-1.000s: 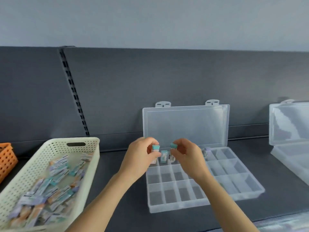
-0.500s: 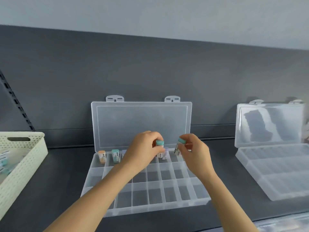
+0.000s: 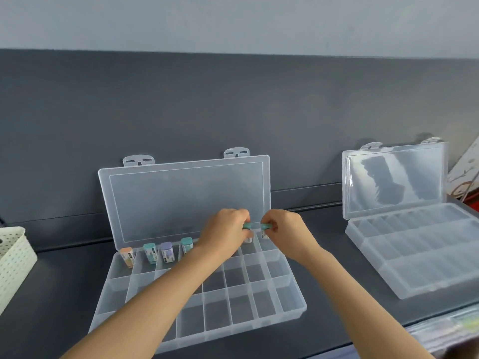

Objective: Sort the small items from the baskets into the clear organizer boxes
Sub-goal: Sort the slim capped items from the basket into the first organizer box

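Over the back row of the clear plastic compartmented organizer box [image 3: 291, 304], the two hands met close together. The left hand [image 3: 223, 235] was curled, its fingertips pinching a small white item with a teal cap [image 3: 247, 226]. The right hand [image 3: 285, 231] was curled the same way, pinching a second teal-capped white item [image 3: 265, 226]. The two items sat near each other between the hands, a narrow gap showing between their caps. Both hung low at the back-row compartments toward the right end of the box. It could not be told whether either one touched a compartment floor, since the fingers hid their lower ends.

To the left of the left hand, in the same back row, four more small items stood upright, one to a compartment. Farthest from the hand was an orange-capped item [image 3: 127, 256], then a teal-capped one [image 3: 149, 252], a purple-capped one [image 3: 167, 251], and another teal-capped item [image 3: 186, 244] just beside the left wrist. Behind both hands the box's clear hinged lid [image 3: 181, 198] stood open, leaning on the dark grey back panel [image 3: 233, 104].

Well to the right of the right hand, a second clear plastic organizer box [image 3: 414, 257] lay open on the dark grey shelf [image 3: 64, 281]. Far to the left of the left hand, the corner of a cream perforated plastic basket [image 3: 13, 257] showed at the edge of view.
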`<action>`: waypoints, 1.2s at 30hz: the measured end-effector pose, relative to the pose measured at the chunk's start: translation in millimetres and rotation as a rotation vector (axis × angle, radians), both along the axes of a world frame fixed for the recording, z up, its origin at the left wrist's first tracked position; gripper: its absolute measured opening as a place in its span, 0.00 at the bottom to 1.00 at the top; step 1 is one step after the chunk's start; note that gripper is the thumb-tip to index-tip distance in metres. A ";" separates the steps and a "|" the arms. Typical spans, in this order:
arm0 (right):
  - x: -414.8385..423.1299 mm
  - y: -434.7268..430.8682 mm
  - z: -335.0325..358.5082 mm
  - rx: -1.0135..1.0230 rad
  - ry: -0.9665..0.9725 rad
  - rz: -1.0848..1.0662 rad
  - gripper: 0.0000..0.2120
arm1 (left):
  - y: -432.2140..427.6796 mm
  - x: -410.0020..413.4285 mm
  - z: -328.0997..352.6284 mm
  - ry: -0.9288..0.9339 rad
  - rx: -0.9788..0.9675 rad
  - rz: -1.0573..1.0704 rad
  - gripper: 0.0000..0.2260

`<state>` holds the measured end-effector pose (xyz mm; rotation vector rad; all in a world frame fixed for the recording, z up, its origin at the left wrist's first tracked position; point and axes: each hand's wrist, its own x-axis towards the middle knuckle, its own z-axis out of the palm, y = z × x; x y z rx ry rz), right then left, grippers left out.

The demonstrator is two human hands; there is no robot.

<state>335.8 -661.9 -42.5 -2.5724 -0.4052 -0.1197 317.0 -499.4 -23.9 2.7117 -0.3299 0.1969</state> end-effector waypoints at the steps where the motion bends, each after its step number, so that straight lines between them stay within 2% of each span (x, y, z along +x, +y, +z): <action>1: 3.0 1.0 -2.3 -0.044 0.006 0.023 0.08 | -1.6 1.4 -0.3 0.016 0.022 -0.005 0.06; 8: 11.6 5.1 -14.7 -0.118 0.020 0.060 0.08 | -4.5 12.2 -9.2 0.017 0.141 -0.035 0.07; 15: 13.0 5.3 -18.3 -0.112 0.000 0.055 0.09 | -8.6 17.3 -20.3 -0.061 0.207 -0.021 0.09; 20: 11.6 2.7 -21.2 -0.107 -0.026 0.052 0.08 | -8.8 16.5 -28.6 -0.045 0.246 -0.014 0.08; 25: 10.2 2.7 -23.4 -0.091 -0.027 0.035 0.10 | -7.3 14.8 -32.3 -0.046 0.226 0.007 0.09; 36: -6.5 13.1 -3.0 0.036 -0.021 -0.036 0.22 | 22.5 -4.5 -14.1 -0.055 0.056 0.059 0.14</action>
